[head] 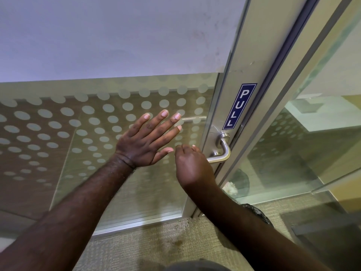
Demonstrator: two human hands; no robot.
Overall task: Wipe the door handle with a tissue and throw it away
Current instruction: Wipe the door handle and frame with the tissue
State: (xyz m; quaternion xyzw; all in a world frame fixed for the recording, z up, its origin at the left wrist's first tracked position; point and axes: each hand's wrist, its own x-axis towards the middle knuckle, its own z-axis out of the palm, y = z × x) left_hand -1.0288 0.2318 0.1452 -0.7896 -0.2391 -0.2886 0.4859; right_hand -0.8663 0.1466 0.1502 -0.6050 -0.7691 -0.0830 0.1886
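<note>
A brushed-steel lever door handle (224,151) sits on the aluminium door frame, under a blue PULL sign (239,106). My right hand (192,166) is closed around the free end of the lever, and I see no tissue in it. Left of it, my left hand (146,142) is spread flat against the dotted glass door (97,122), holding nothing. A crumpled white tissue (230,187) lies low beside the door frame, just above my right forearm, against a dark bin liner (242,178).
A fixed glass side panel (293,143) stands right of the door frame. Black bin-bag plastic (257,212) shows under my right forearm. Beige carpet (166,241) with a dark stain covers the floor. A second handle (193,119) shows through the glass.
</note>
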